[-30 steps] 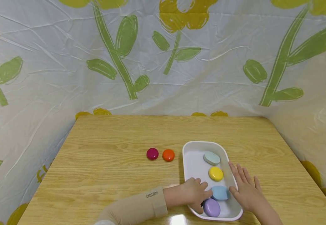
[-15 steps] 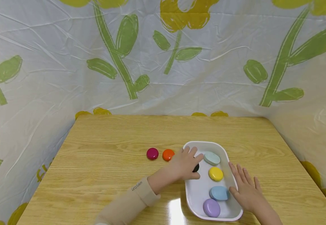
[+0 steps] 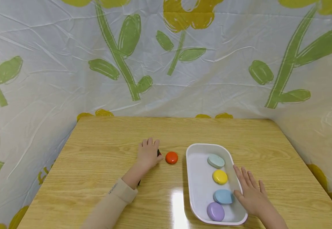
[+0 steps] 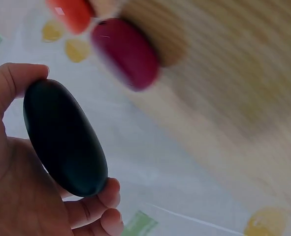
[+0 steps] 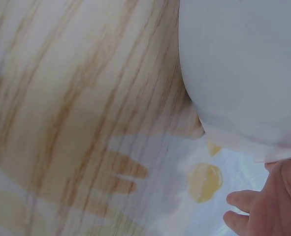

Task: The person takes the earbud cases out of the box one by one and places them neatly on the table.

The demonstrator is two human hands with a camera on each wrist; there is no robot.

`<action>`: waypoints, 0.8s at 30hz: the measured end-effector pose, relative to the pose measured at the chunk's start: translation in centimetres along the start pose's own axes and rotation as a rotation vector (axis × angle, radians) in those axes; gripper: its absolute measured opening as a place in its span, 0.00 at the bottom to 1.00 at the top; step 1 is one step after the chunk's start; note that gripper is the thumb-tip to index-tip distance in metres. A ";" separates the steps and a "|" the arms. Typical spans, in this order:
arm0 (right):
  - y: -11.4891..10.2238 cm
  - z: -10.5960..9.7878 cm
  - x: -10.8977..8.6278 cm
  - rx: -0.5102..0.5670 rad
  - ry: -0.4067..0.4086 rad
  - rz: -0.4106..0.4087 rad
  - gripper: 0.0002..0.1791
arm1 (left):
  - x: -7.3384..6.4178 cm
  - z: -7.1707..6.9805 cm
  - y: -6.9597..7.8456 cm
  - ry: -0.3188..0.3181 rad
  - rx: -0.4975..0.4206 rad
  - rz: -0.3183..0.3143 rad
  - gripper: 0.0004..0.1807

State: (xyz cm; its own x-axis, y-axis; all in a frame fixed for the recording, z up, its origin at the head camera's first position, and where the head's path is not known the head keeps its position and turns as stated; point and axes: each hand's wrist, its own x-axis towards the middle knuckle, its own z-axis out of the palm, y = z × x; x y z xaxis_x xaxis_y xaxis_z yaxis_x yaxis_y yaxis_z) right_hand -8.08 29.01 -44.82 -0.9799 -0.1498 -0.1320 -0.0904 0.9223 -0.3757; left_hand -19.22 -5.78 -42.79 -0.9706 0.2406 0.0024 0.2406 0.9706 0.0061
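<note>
My left hand (image 3: 148,156) holds a smooth black oval piece (image 4: 65,137) between thumb and fingers, over the middle of the table. Just past it lies a glossy magenta round piece (image 4: 125,55), almost wholly hidden by the hand in the head view. An orange-red round piece (image 3: 172,157) lies to the right of that hand. My right hand (image 3: 251,194) has its fingers extended against the right side of a white tray (image 3: 198,187). In the tray lie a pale green oval (image 3: 215,161), a yellow disc (image 3: 220,176), a light blue piece (image 3: 223,197) and a purple disc (image 3: 215,211).
The wooden table (image 3: 105,140) reaches back to a sheet (image 3: 220,79) printed with flowers, which also hangs at both sides. Light glares off the tabletop left of the tray. The tray's raised wall stands between the two hands.
My left hand has lifted the black oval out of the tray's near end and carried it left, past the orange-red piece to the magenta one. The right hand has stayed at the tray.
</note>
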 end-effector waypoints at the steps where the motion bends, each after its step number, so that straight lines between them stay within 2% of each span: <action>1: 0.0 0.0 0.0 -0.001 0.000 0.000 0.45 | -0.1 0.3 -0.5 -0.011 0.016 -0.018 0.32; 5: -0.1 0.0 0.0 -0.009 0.006 -0.001 0.45 | -0.5 0.8 -2.2 -0.066 0.028 -0.067 0.33; 10: -0.1 0.0 0.0 -0.004 0.006 -0.003 0.45 | -0.6 1.6 -3.5 -0.114 0.000 -0.100 0.36; 17: -0.1 0.1 0.0 0.003 0.003 -0.005 0.44 | -0.3 2.4 -4.4 -0.145 -0.001 -0.122 0.31; 24: -0.3 0.0 -0.1 0.009 -0.003 0.002 0.45 | -0.1 2.5 -4.6 -0.168 -0.018 -0.119 0.28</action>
State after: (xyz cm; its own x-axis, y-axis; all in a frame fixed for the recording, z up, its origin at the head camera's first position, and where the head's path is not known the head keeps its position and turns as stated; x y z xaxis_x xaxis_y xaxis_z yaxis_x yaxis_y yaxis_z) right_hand -8.01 28.78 -44.68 -0.9795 -0.1488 -0.1355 -0.0866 0.9193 -0.3839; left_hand -20.21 -10.30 -45.28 -0.9783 0.1230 -0.1667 0.1223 0.9924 0.0145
